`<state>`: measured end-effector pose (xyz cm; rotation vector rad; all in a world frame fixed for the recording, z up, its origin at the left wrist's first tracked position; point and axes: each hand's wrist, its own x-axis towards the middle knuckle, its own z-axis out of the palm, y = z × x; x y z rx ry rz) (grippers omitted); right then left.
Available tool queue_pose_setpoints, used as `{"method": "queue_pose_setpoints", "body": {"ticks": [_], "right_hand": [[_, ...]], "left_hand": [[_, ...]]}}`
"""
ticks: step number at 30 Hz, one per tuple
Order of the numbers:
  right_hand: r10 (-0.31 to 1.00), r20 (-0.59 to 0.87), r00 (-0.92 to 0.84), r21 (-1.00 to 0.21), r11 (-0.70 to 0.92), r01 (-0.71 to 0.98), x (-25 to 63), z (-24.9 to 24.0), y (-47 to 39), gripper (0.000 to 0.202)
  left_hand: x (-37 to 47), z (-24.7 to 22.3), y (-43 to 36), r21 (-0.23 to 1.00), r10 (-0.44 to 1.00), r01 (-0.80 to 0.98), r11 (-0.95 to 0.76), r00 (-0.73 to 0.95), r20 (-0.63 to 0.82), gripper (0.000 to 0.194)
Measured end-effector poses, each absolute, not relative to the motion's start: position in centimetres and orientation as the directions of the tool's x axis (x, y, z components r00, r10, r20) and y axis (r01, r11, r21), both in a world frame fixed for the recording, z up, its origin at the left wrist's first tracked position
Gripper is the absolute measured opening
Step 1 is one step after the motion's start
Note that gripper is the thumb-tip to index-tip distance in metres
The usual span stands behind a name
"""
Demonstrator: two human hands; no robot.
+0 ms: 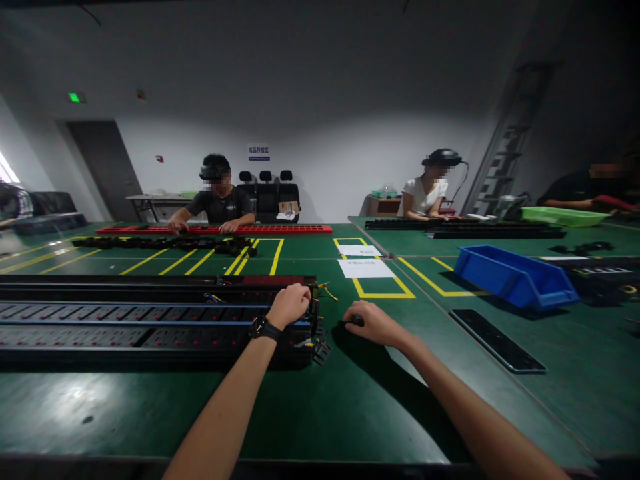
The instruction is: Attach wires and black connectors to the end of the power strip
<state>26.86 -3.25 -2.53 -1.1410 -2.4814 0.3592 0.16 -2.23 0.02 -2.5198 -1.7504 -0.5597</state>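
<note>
Landmark: the long black strips (165, 337), lying side by side on the green tabletop (125, 413), running out of view at left. Left hand (290, 305) lies over their right end, fingers curled down; cannot tell whether it grips. Right hand (373, 323) is just right of that end, apart from it, fingers bent inward; a dark spot at the fingertips, part or shadow, cannot tell. Loose wires (327, 291) and a small black end piece (321, 353) stick out at the strips' right end. Well right of the strips: phone (495, 339), blue bin (510, 277).

Handling (judged): strips stiff, awkward from length, probably smooth-sided; best held by the outer long edges. Wires look soft and fragile; keep fingers off them.
</note>
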Motion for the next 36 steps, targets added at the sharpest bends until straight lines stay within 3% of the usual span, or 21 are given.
{"method": "queue_pose_setpoints", "body": {"ticks": [5,8,11,13,16,19,22,24,29,32,36], "right_hand": [[0.743,0.229,-0.629,-0.275,0.669,0.69,27.5,-1.3,-3.5,0.02],[0.775,0.24,-0.585,-0.231,0.631,0.741,27.9,-0.8,-3.5,0.04],[0.83,0.218,-0.513,-0.199,0.552,0.81,28.4,-0.7,-3.2,0.041],[0.881,0.148,-0.449,-0.247,0.472,0.846,28.9,-0.8,-3.0,0.04],[0.918,0.002,-0.397,-0.445,0.356,0.821,29.4,-1.0,-2.8,0.044],[0.88,-0.112,-0.462,-0.658,0.283,0.698,29.3,-1.2,-3.0,0.047],[0.835,-0.141,-0.532,-0.714,0.286,0.639,28.7,-1.3,-3.2,0.046],[0.832,-0.084,-0.548,-0.676,0.356,0.645,28.2,-1.5,-3.2,0.043],[0.866,0.164,-0.473,-0.437,0.493,0.752,28.1,-2.5,-2.3,0.026],[0.863,0.196,-0.465,-0.407,0.503,0.762,28.4,-3.0,-1.9,0.017],[0.874,0.214,-0.436,-0.409,0.485,0.773,28.8,-3.1,-1.6,0.022]], "left_hand": [[0.1,0.0,-2.2,0.179,0.9,0.908,-0.379,0.317,0.299,0.025],[0.1,0.0,-2.2,0.183,0.904,0.91,-0.372,0.309,0.297,0.024],[0.1,-0.1,-2.1,0.194,0.905,0.909,-0.368,0.303,0.299,0.024],[0.1,-0.2,-2.1,0.199,0.903,0.907,-0.371,0.303,0.303,0.024],[0.0,-0.3,-2.0,0.201,0.9,0.904,-0.377,0.307,0.31,0.024],[0.0,-0.4,-1.9,0.194,0.894,0.901,-0.388,0.317,0.317,0.025],[0.0,-0.4,-1.9,0.185,0.889,0.9,-0.396,0.325,0.324,0.025],[0.0,-0.4,-1.9,0.182,0.889,0.901,-0.395,0.324,0.324,0.026],[0.0,-0.3,-2.1,0.184,0.887,0.9,-0.395,0.322,0.33,0.025],[-0.1,-0.4,-2.0,0.182,0.886,0.899,-0.398,0.326,0.33,0.026],[-0.1,-0.6,-1.9,0.172,0.884,0.901,-0.399,0.328,0.332,0.026]]}}
